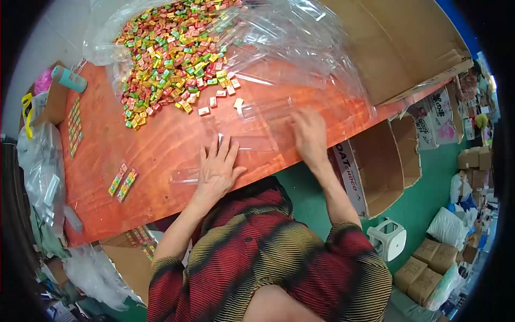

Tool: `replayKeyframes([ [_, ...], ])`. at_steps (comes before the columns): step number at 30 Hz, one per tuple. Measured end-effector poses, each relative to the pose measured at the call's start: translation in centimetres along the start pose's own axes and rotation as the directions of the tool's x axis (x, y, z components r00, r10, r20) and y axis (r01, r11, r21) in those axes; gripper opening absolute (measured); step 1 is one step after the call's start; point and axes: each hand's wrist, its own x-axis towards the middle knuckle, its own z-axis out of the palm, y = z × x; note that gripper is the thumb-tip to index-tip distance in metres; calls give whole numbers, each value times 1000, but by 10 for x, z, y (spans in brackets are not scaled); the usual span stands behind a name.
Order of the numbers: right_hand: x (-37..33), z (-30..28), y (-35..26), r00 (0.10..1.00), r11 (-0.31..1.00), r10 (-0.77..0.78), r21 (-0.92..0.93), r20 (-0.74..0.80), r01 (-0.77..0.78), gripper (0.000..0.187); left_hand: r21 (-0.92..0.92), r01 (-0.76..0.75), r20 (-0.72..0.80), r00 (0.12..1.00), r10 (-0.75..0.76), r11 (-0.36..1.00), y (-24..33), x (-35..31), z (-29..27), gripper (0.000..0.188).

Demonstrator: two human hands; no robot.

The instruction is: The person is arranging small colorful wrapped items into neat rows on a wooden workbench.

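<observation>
My left hand (219,165) lies palm down on the red-orange tabletop with its fingers spread. Its fingertips rest at a long clear plastic case (249,143), and another clear case (184,176) lies beside its wrist. To the right, near the table's front edge, my right hand (310,133) is bent downward with its fingers drawn together. Clear plastic shows right beside those fingers; what they hold, if anything, I cannot make out. Just beyond lies one more clear case (266,109). A few loose wrapped candies (213,101) sit between the cases and a large candy pile (174,59).
Filled candy packs (124,181) lie at the left, with a longer row (75,127) behind them. A pale blue cylinder (70,79) is at the far left. Crumpled plastic sheeting (300,40) and a cardboard box (399,45) take up the far right. A white stool (387,239) stands below.
</observation>
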Motion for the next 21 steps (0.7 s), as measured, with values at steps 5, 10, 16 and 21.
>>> replayKeyframes([
  [5, -2, 15, -18, 987, 994, 19, 108, 162, -37, 33, 10, 37, -30, 999, -37, 999, -12, -16, -3, 60],
  [10, -2, 16, -35, 991, 961, -8, 276, 135, -30, 31, 36, 102, -16, 995, -101, 994, -22, -27, -5, 60],
  [16, 13, 3, 20, 969, 907, 181, -351, -169, -231, 29, -28, 113, -100, 988, -115, 993, -30, -42, -15, 67],
  [21, 1, 13, 44, 976, 935, 219, -283, -13, -214, 28, 6, 291, -73, 954, -290, 957, -38, -65, -16, 61],
])
